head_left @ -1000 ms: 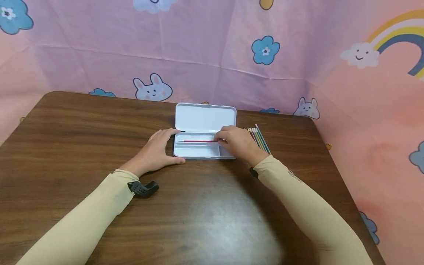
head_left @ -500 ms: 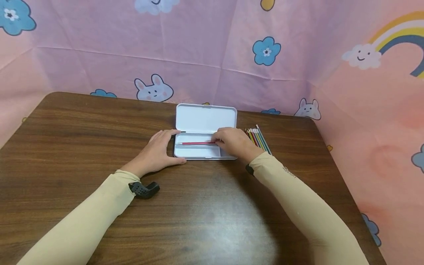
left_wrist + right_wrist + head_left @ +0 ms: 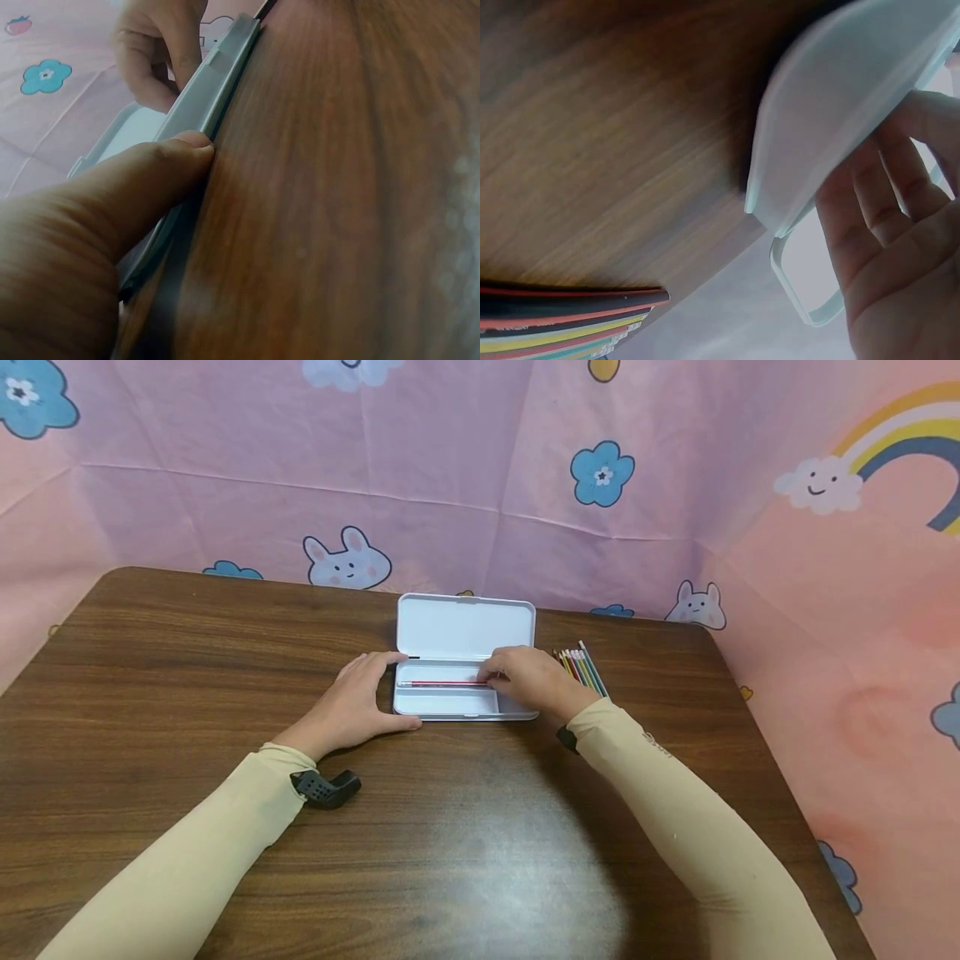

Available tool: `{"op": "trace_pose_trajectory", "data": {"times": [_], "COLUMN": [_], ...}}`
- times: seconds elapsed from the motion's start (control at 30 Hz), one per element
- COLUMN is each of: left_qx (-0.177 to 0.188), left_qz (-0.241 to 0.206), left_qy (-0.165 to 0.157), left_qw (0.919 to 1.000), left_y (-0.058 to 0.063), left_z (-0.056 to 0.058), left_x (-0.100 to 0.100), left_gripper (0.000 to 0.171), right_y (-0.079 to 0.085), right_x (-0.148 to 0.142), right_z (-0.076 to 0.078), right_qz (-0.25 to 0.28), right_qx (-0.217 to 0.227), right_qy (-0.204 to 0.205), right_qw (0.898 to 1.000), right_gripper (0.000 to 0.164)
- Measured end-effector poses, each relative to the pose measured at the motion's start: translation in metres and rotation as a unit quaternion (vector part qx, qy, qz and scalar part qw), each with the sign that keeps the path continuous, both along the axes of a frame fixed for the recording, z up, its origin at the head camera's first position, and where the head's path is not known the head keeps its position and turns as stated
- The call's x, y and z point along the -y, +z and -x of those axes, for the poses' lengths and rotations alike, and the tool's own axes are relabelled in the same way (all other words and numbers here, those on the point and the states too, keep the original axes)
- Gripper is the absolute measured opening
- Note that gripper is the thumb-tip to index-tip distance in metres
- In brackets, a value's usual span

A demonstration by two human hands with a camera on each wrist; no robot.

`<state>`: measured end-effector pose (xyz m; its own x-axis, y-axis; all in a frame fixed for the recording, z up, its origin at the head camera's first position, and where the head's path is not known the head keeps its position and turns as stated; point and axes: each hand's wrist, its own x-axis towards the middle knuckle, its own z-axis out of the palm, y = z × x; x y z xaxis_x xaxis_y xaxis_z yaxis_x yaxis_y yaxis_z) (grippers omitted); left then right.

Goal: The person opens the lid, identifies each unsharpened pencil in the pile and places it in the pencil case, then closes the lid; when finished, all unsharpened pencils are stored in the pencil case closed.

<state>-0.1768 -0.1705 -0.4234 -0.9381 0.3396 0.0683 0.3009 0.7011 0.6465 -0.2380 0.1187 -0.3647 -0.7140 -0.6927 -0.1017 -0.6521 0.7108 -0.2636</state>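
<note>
A white pencil case [image 3: 446,703] lies open on the table, its lid [image 3: 465,627] tilted back behind it. My left hand [image 3: 352,706] holds the case's left end, with the thumb on the front wall and the fingers at the back corner. Inside the rear compartment a red pencil [image 3: 442,683] lies lengthwise, its eraser end to the left. My right hand [image 3: 536,681] reaches into the case with curled fingers and pinches the pencil's right part. Its fingertips are hidden in the head view. In the right wrist view the case's end wall [image 3: 817,112] covers the pencil.
Several coloured pencils [image 3: 585,670] lie side by side on the wooden table [image 3: 420,860], just right of the case and partly behind my right hand. A patterned cloth [image 3: 465,485] hangs along the table's back edge and right side.
The red pencil and my right hand have shifted slightly left and towards the case's front. My left hand has stayed at the case's left end.
</note>
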Motion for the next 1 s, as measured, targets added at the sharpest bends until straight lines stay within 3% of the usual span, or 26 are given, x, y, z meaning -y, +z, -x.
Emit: {"op": "trace_pose_trajectory", "data": {"times": [0.4, 0.6, 0.73, 0.87, 1.0], "left_qx": [0.001, -0.001, -0.004, -0.002, 0.000], "left_qz": [-0.002, -0.002, -0.002, 0.000, 0.003], "left_qy": [-0.010, -0.009, -0.008, -0.008, -0.004], "left_qw": [0.9999, 1.0000, 1.0000, 1.0000, 1.0000], "left_y": [0.000, -0.003, -0.003, -0.001, -0.001], "left_z": [0.001, 0.003, 0.003, 0.002, 0.002], "left_x": [-0.005, -0.006, -0.005, -0.002, 0.000], "left_gripper": [0.100, 0.101, 0.102, 0.103, 0.103], "right_y": [-0.002, 0.014, 0.031, 0.042, 0.040], "right_x": [-0.011, -0.031, -0.059, -0.093, -0.128], "right_z": [-0.003, -0.011, -0.016, -0.016, -0.019], "right_qz": [0.025, 0.069, 0.095, 0.103, 0.119], "right_qx": [0.009, -0.030, -0.050, -0.031, 0.017], "right_qy": [0.024, 0.021, -0.031, -0.112, -0.190], "right_qw": [0.999, 0.997, 0.994, 0.988, 0.974], "right_gripper": [0.023, 0.020, 0.018, 0.020, 0.025]}}
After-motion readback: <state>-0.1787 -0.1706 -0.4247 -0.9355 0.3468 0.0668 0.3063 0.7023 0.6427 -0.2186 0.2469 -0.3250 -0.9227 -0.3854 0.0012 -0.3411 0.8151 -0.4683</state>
